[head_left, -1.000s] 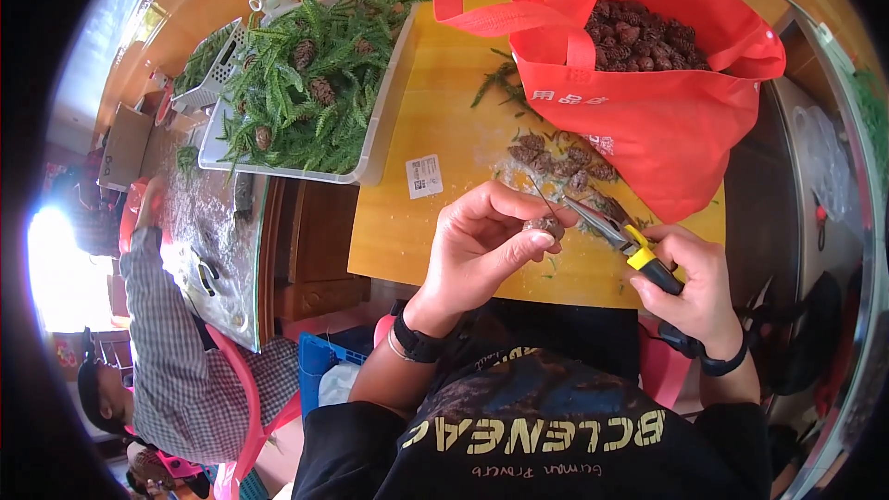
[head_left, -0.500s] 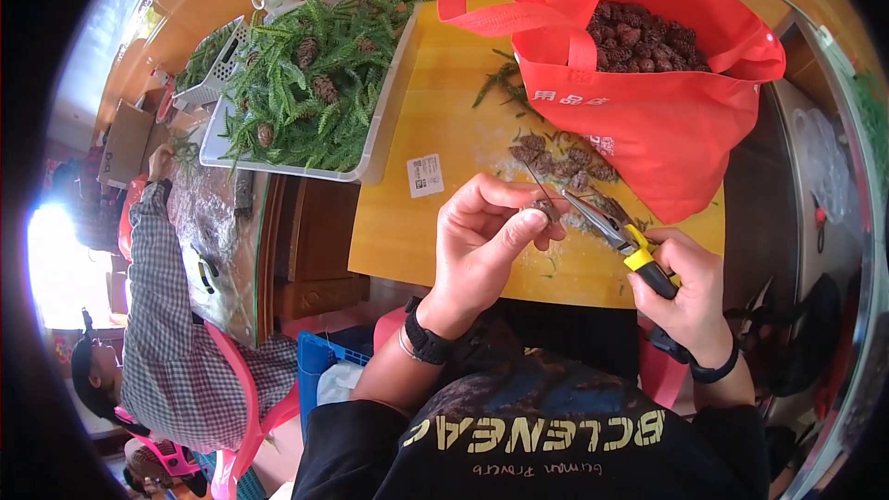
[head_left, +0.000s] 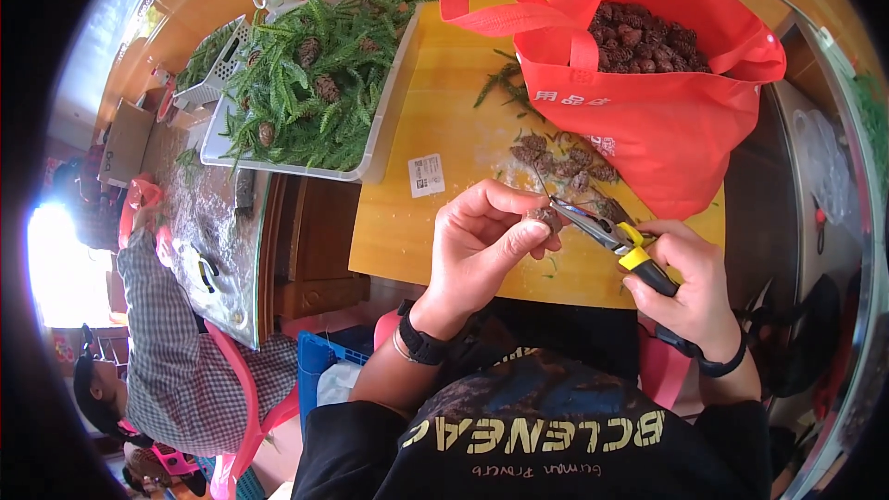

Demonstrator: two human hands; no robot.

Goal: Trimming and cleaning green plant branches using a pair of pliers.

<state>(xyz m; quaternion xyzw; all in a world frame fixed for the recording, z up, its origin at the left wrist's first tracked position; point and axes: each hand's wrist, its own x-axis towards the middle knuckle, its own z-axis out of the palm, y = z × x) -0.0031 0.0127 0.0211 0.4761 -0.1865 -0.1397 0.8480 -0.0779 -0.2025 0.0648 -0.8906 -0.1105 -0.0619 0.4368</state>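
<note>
Between the thumb and fingers of my left hand [head_left: 486, 236] is a small brown pine cone [head_left: 544, 218]. A thin dark wire [head_left: 540, 181] sticks up from it. My right hand [head_left: 683, 268] is wrapped round the yellow and black handles of a pair of pliers [head_left: 639, 255]. The jaws of the pliers reach the wire just above the pine cone; whether they are closed on it I cannot tell. Just beyond my hands, several loose pine cones [head_left: 565, 165] lie on the yellow table [head_left: 407, 250].
A red bag [head_left: 639, 120] full of pine cones stands at the far right. On the left, a white tray [head_left: 375, 162] holds green fir sprigs [head_left: 315, 120]. A white label [head_left: 426, 175] lies nearby. Further left, a person in a checked shirt [head_left: 176, 343] sits by another table [head_left: 231, 259].
The pliers have moved slightly left, their jaws now against the wire near the pine cone. At the left, the other person's arm has drawn back toward a red bag.
</note>
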